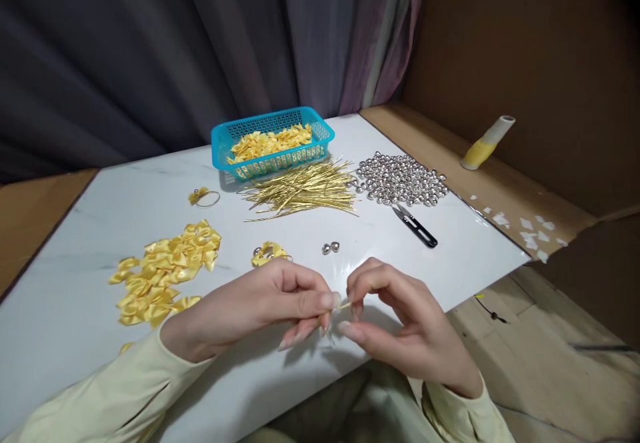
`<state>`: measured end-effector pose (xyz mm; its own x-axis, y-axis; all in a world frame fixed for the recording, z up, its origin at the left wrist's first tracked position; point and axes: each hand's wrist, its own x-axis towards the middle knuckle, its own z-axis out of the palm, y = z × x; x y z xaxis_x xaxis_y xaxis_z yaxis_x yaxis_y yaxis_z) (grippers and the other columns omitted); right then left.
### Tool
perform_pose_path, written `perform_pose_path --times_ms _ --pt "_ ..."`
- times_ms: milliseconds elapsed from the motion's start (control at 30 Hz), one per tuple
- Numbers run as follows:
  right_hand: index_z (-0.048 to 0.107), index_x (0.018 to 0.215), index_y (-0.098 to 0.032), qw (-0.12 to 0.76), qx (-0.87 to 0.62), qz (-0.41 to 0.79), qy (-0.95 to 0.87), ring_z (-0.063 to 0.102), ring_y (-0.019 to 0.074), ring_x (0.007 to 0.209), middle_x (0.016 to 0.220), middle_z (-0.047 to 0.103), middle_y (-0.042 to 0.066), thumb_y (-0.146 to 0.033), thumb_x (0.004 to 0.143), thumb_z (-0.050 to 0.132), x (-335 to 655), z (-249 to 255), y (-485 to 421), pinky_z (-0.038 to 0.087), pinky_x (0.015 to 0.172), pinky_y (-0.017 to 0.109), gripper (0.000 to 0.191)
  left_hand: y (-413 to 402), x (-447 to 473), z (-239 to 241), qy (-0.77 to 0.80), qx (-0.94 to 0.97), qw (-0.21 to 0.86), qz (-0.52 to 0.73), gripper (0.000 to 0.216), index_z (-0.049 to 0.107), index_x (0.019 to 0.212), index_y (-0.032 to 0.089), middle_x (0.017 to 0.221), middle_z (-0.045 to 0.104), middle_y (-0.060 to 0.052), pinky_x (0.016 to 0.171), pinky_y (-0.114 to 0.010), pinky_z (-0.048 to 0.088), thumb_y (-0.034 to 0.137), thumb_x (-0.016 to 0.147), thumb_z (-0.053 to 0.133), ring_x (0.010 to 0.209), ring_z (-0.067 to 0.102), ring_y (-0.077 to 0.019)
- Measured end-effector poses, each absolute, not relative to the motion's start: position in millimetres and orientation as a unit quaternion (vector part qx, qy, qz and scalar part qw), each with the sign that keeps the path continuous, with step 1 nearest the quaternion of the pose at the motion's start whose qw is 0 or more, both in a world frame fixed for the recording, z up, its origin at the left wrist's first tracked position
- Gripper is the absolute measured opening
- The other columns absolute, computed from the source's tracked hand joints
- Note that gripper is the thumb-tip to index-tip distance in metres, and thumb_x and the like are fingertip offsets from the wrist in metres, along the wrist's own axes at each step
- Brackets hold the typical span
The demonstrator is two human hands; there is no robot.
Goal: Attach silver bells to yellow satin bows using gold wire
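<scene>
Wire [345, 306], thin and gold, held above the near part of a white table [465, 256]. Left hand [280, 296]: nearly closed, thumb pinching the wire against the curled forefinger. Right hand [413, 320]: loosely curved, thumb apart from the bent fingers, whose tips meet the wire's end; whether they grip it is not discernible. Beyond: two silver beads [327, 248].

A thin gold wire [345, 306] stretches, slightly slanted, from the left hand [283, 300] to the right hand's [403, 316] fingertips, partly hidden.
</scene>
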<state>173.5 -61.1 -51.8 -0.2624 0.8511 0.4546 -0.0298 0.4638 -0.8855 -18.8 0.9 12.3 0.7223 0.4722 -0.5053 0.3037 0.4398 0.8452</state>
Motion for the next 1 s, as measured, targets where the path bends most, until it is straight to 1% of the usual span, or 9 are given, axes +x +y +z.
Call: perform_pose_path --times_ms 100,167,333,433,567,767,867,1000 --pt "0.056 0.101 -0.021 0.525 -0.307 0.422 -0.672 0.056 0.0134 0.075 0.085 0.057 0.001 -0.023 0.084 0.072 174.3 -51.7 -60.5 0.048 0.068 0.028 0.023 0.7 -18.9 12.0 0.367 0.531 0.761 0.056 0.026 0.066 0.065 0.014 0.049 0.055 0.006 0.045 -0.018 0.03 0.031 0.085 0.071 0.042 0.04 -0.0053" --pt "0.057 0.102 -0.021 0.521 -0.306 0.42 -0.677 0.056 0.013 0.075 0.085 0.057 0.0 -0.023 0.084 0.072 173.5 -50.7 -59.9 0.049 0.069 0.027 0.025 0.8 -19.2 11.3 0.364 0.534 0.762 0.054 0.027 0.066 0.065 0.014 0.049 0.055 0.006 0.046 -0.018 0.03 0.031 0.085 0.071 0.043 0.039 -0.0053" --pt "0.057 0.098 -0.02 0.508 -0.306 0.398 -0.7 0.056 0.013 0.075 0.083 0.058 0.001 -0.018 0.088 0.065 170.6 -48.9 -60.5 0.049 0.068 0.026 0.013 1.6 -19.4 9.4 0.369 0.542 0.754 0.038 0.027 0.067 0.066 0.015 0.048 0.053 0.007 0.05 -0.019 0.031 0.034 0.085 0.07 0.045 0.04 -0.0058" --pt "0.057 0.097 -0.02 0.501 -0.319 0.379 -0.709 0.056 0.0129 0.073 0.082 0.058 0.001 -0.016 0.089 0.062 170.3 -48.8 -62.6 0.05 0.066 0.026 0.01 1.6 -18.8 10.2 0.377 0.56 0.737 0.033 0.029 0.068 0.066 0.015 0.048 0.053 0.007 0.052 -0.02 0.032 0.037 0.085 0.07 0.046 0.041 -0.0067" --pt "0.057 0.095 -0.02 0.502 -0.334 0.35 -0.717 0.056 0.0125 0.07 0.078 0.057 0.001 -0.012 0.088 0.058 170.2 -47.0 -64.5 0.051 0.063 0.025 0.011 0.6 -17.7 13.4 0.391 0.57 0.722 0.026 0.028 0.068 0.069 0.015 0.05 0.054 0.006 0.051 -0.021 0.031 0.038 0.084 0.071 0.046 0.041 -0.0074" --pt "0.059 0.096 -0.02 0.502 -0.329 0.333 -0.727 0.057 0.0121 0.066 0.077 0.061 0.001 -0.008 0.086 0.054 168.4 -44.8 -65.0 0.052 0.06 0.023 0.016 1.4 -16.5 15.4 0.407 0.571 0.712 0.035 0.025 0.068 0.068 0.015 0.051 0.054 0.007 0.052 -0.019 0.032 0.034 0.084 0.071 0.047 0.042 -0.0062" --pt "0.058 0.093 -0.019 0.493 -0.34 0.347 -0.722 0.057 0.0109 0.065 0.076 0.06 0.0 -0.007 0.085 0.056 168.5 -46.3 -65.6 0.05 0.06 0.022 0.016 2.0 -16.9 14.7 0.409 0.57 0.712 0.029 0.023 0.068 0.069 0.015 0.052 0.055 0.006 0.051 -0.018 0.032 0.032 0.084 0.07 0.047 0.043 -0.006" --pt "0.056 0.092 -0.019 0.487 -0.359 0.357 -0.712 0.054 0.0108 0.064 0.074 0.056 -0.002 -0.009 0.081 0.062 169.6 -47.5 -66.8 0.046 0.057 0.023 0.016 1.2 -17.4 15.2 0.415 0.568 0.71 0.029 0.022 0.069 0.069 0.016 0.053 0.055 0.007 0.051 -0.018 0.032 0.03 0.085 0.07 0.047 0.043 -0.0056"
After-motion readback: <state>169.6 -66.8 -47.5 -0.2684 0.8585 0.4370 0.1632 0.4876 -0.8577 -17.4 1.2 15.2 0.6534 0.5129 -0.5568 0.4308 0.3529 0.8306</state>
